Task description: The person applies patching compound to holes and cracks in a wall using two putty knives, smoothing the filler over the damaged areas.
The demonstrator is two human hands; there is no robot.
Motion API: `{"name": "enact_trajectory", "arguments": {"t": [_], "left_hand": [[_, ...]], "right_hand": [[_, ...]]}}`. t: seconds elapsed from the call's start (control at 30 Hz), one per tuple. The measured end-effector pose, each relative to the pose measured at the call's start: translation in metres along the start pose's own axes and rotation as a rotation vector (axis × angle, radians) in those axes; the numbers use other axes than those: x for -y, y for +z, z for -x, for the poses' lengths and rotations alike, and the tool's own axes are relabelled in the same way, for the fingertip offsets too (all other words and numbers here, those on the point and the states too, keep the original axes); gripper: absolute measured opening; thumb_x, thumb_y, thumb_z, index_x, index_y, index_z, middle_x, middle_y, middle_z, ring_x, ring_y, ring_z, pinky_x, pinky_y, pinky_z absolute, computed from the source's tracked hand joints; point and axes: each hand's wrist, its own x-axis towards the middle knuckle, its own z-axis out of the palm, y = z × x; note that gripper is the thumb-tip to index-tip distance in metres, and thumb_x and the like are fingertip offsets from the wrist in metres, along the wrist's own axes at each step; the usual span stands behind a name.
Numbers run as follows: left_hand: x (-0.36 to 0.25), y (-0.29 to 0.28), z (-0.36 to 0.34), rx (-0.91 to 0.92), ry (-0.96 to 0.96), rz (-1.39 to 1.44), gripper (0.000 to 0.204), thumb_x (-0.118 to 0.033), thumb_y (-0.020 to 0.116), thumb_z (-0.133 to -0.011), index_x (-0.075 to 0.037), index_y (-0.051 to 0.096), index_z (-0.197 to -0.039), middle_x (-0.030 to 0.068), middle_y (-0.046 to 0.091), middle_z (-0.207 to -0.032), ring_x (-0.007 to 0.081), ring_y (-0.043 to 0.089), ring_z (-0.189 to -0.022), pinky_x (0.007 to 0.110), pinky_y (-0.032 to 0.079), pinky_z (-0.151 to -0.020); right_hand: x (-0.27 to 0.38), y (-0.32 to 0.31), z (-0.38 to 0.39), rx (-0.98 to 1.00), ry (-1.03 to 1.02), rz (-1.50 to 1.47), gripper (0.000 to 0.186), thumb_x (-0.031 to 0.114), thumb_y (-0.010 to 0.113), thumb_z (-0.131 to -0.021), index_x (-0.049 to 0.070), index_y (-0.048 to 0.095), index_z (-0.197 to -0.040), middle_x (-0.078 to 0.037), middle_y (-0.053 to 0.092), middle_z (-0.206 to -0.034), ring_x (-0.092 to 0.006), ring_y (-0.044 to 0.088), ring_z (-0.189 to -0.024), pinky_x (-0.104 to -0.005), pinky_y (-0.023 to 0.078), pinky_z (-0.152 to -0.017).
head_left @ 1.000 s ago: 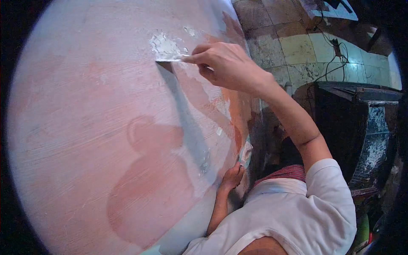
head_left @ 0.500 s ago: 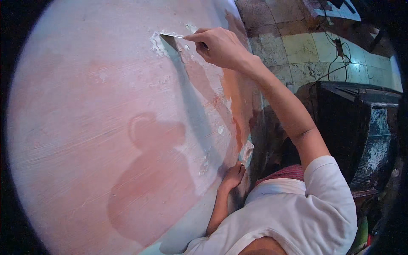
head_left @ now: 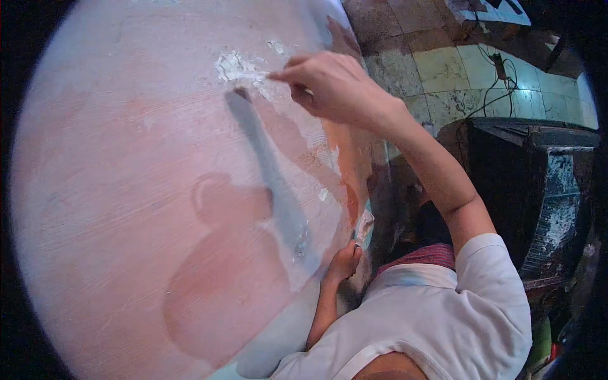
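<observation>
A pinkish, rough-coated wall [head_left: 120,158] fills the left and middle of the view. My right hand [head_left: 326,85] is closed on a putty knife [head_left: 259,75], its blade blurred, at a rough patch of white putty [head_left: 234,65] high on the wall. Smaller white dabs sit nearby and lower down. Down near the wall's right edge, my left hand [head_left: 345,258] grips a tool with white putty on it [head_left: 364,225]; much of that tool is hard to make out.
To the right is a tiled floor [head_left: 437,69] with black cables [head_left: 500,66]. A large black box-like object [head_left: 506,183], streaked with white, stands beside me. A low platform [head_left: 491,12] is at the top right, and green and red items [head_left: 541,335] lie at the lower right.
My right hand and knife rose along the putty patch by half a second ago and have since dropped back a little. The patch looks more spread out. My left hand has barely moved.
</observation>
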Motion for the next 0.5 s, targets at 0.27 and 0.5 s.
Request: {"name": "enact_trajectory", "arguments": {"t": [0.27, 0.5], "left_hand": [[0.008, 0.003, -0.002, 0.068, -0.067, 0.059, 0.022, -0.026, 0.041, -0.096, -0.004, 0.043, -0.098, 0.0243, 0.058, -0.066, 0.0349, 0.06, -0.054, 0.048, 0.047, -0.058], [-0.001, -0.005, -0.001, 0.027, -0.03, 0.001, 0.027, -0.028, 0.04, -0.096, -0.002, 0.045, -0.099, 0.0278, 0.06, -0.074, 0.0424, 0.062, -0.07, 0.052, 0.046, -0.066]], "right_hand": [[0.0, 0.022, -0.01, 0.008, -0.02, -0.007, 0.034, 0.003, 0.058, -0.078, 0.01, 0.068, -0.111, -0.011, 0.065, -0.094, -0.0312, 0.064, -0.081, -0.04, 0.051, -0.071], [-0.007, 0.015, 0.019, -0.002, -0.052, -0.102, 0.035, 0.004, 0.058, -0.078, 0.012, 0.068, -0.11, -0.01, 0.065, -0.092, -0.031, 0.063, -0.079, -0.0397, 0.05, -0.069]]}}
